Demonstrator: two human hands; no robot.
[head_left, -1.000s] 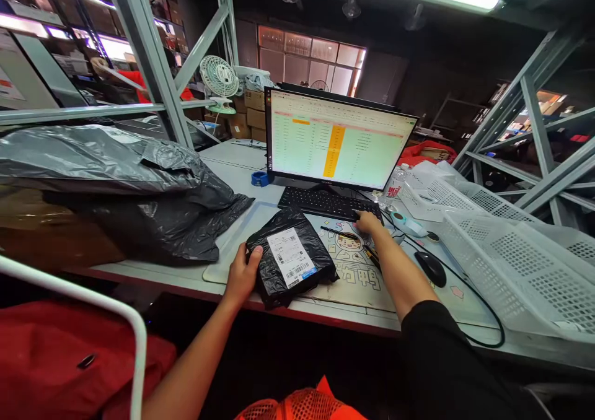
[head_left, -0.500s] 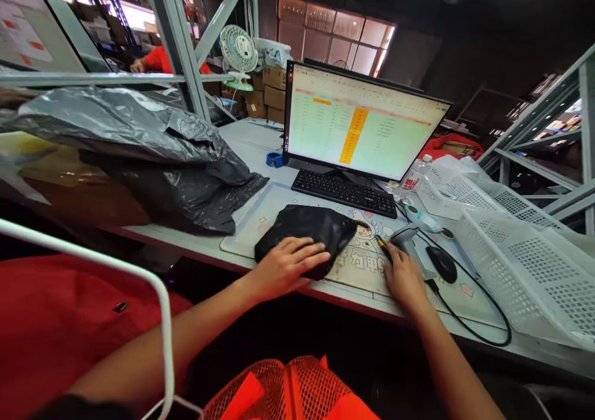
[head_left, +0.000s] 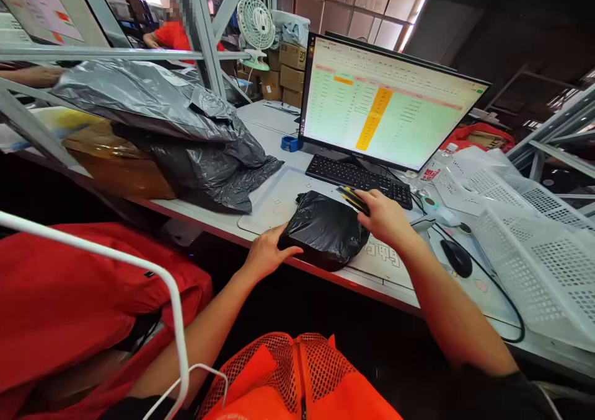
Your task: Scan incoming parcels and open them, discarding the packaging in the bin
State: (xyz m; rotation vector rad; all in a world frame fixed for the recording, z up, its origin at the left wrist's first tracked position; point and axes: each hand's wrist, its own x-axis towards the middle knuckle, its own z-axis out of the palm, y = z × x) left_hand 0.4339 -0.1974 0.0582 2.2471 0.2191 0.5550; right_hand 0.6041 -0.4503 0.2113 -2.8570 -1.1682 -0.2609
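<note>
A black plastic-wrapped parcel (head_left: 326,229) lies near the desk's front edge on a patterned desk mat (head_left: 260,218). My left hand (head_left: 269,251) grips its left end, thumb along the front side and the other fingers partly hidden at the end. My right hand (head_left: 385,217) is closed around a yellow-and-black utility knife (head_left: 354,201), held above the parcel's right rear side. The knife points left; whether its blade touches the plastic I cannot tell.
Behind the parcel are a keyboard (head_left: 357,177) and a monitor (head_left: 385,107). To the right lie a mouse (head_left: 456,258), its cable and white perforated baskets (head_left: 534,271). Grey plastic bags (head_left: 186,135) and a carton (head_left: 121,166) fill the left. A co-worker in red (head_left: 174,35) is farther back.
My right hand has picked up the utility knife from the mat and brought it left over the parcel. My left hand has moved from the parcel's top to its left end, and the parcel has turned.
</note>
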